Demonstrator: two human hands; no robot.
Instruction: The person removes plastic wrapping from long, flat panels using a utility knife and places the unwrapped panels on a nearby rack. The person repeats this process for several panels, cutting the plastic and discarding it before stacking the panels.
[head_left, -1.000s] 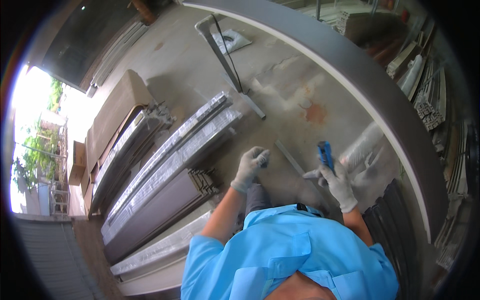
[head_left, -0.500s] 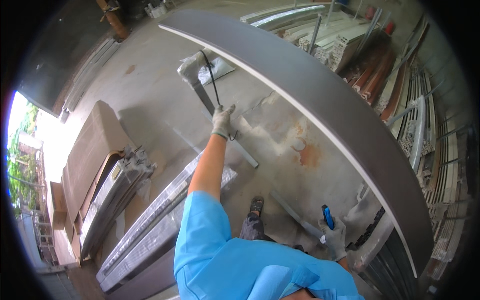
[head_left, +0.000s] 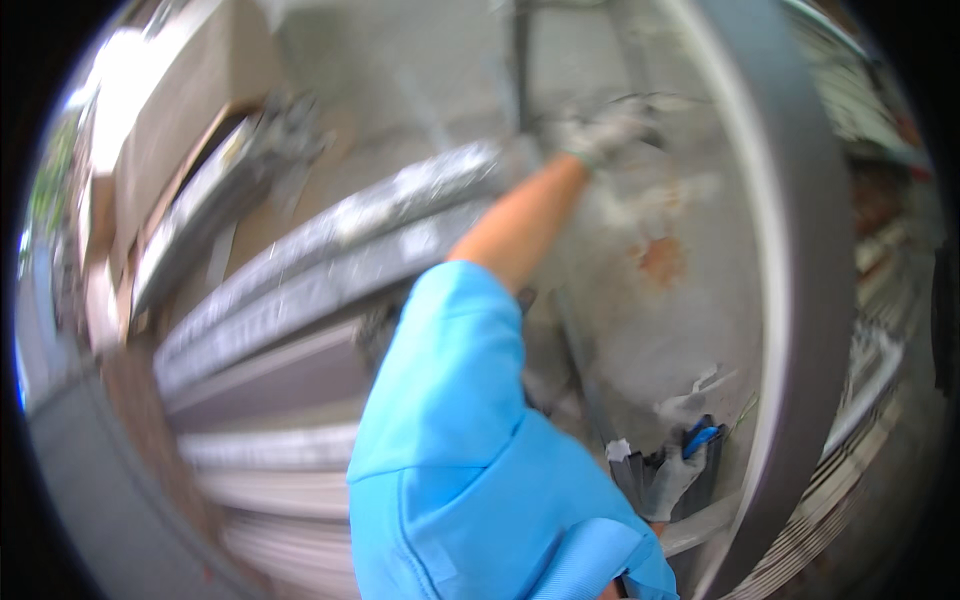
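Observation:
My left hand [head_left: 606, 136], in a pale glove with a green cuff, reaches out over the floor and is smeared by motion. A thin black cord [head_left: 640, 98] shows blurred at its fingers. My right hand [head_left: 672, 484], gloved too, is low on the right, closed around a blue utility knife [head_left: 704, 438]. Dark profile pieces [head_left: 630, 478] lie about that hand. On my right runs a long grey panel [head_left: 815, 250] with a pale edge, which looks bent in this view. My right hand is on the near side of it, apart from its face.
Plastic-wrapped profiles [head_left: 330, 235] lie stacked on the left, with more pale lengths below them. Beyond stands a brown cardboard cover [head_left: 195, 120] over another bundle. Long profiles [head_left: 850, 420] are racked behind the panel. A rust stain [head_left: 662, 262] marks the concrete floor.
My view has turned, and the picture is now blurred. My left hand has swung rightward, closer to the grey panel. My right hand still holds the utility knife, now beside the dark profile pieces.

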